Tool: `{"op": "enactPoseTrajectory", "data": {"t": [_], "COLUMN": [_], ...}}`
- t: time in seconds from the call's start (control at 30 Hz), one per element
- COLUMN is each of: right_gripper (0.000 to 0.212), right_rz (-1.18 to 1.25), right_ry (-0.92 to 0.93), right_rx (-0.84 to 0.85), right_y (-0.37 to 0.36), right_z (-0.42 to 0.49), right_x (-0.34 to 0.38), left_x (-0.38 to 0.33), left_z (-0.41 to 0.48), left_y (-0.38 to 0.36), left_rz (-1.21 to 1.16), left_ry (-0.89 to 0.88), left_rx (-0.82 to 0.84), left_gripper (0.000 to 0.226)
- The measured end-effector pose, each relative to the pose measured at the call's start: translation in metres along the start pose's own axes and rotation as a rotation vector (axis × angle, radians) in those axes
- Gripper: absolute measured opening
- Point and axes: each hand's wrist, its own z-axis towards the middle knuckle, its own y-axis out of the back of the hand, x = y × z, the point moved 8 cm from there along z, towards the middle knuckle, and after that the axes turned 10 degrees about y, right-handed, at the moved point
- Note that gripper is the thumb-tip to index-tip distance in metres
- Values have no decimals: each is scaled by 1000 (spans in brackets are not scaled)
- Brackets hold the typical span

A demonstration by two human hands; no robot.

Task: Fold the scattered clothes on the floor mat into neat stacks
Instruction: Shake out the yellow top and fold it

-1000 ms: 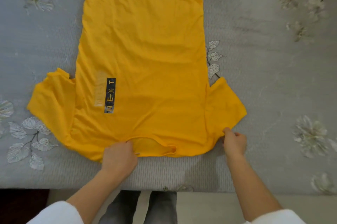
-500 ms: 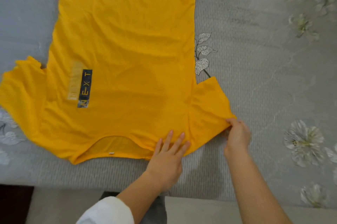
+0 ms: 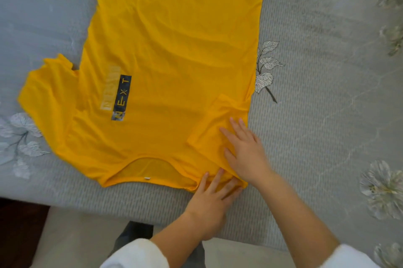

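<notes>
We fold the yellow T-shirt point(image 3: 174, 49), sleeve by sleeve.
The floor mat point(image 3: 327, 115) lies under all; the T-shirt is spread flat on it, reaching away from our hands. The folded sleeve point(image 3: 214, 121) lies under the right hand point(image 3: 246, 154), whose straight fingers press it and hold nothing. The left hand point(image 3: 211, 198), just below, presses the shoulder edge, also flat. Next, we judge, the other sleeve point(image 3: 48, 97), well to the left, needs the same fold.

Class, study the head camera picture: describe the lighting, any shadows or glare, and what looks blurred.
Head view: soft, even light, no glare on the yellow T-shirt; a faint shadow on the mat beside the left hand; the white sleeves at the bottom edge look blurred.
</notes>
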Motion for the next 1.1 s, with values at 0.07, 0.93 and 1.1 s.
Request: {"op": "enactPoseTrajectory", "data": {"t": [0.07,0.93,1.1], "right_gripper": [61,72,72], "right_rz": [-122,-309,-340], "right_ry": [-48,207,214], "right_rx": [83,-76,-106], "right_y": [-11,-114,-117], "right_z": [5,122,124], "right_x": [1,206,207], "left_x": [1,467,476], "left_z": [-7,-171,-161], "left_y": [1,58,59], "left_rz": [-23,-1579,-1799], "left_ry": [-61,1135,949], "left_rx": [19,-734,-689], "left_gripper": [66,33,9]}}
